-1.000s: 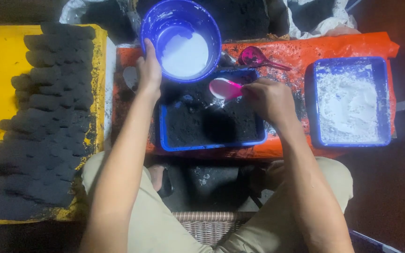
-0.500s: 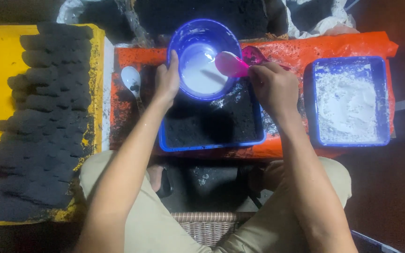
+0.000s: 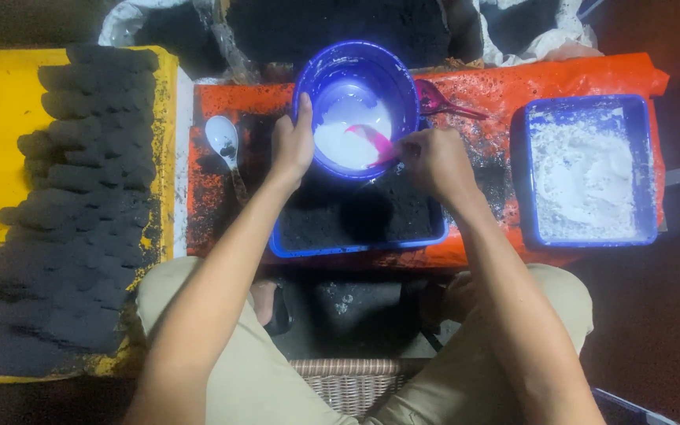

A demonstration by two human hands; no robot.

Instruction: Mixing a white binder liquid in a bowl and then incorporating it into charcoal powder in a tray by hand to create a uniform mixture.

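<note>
While both forearms reach forward from the knees, the left hand [image 3: 291, 145] grips the near-left rim of the blue bowl [image 3: 320, 75], thumb inside the rim and fingers curled outside. This bowl holds white liquid and sits tilted over the blue tray of dark powder [image 3: 356, 224]. At the bowl's right edge the right hand [image 3: 434, 157] is closed, its fingers pinching the handle of a pink scoop [image 3: 378, 143], whose end dips in the white liquid. A white spoon [image 3: 222, 140] lies left on the orange sheet [image 3: 560, 79], near the left hand. A second blue tray of white powder [image 3: 588, 169] stands at the right.
</note>
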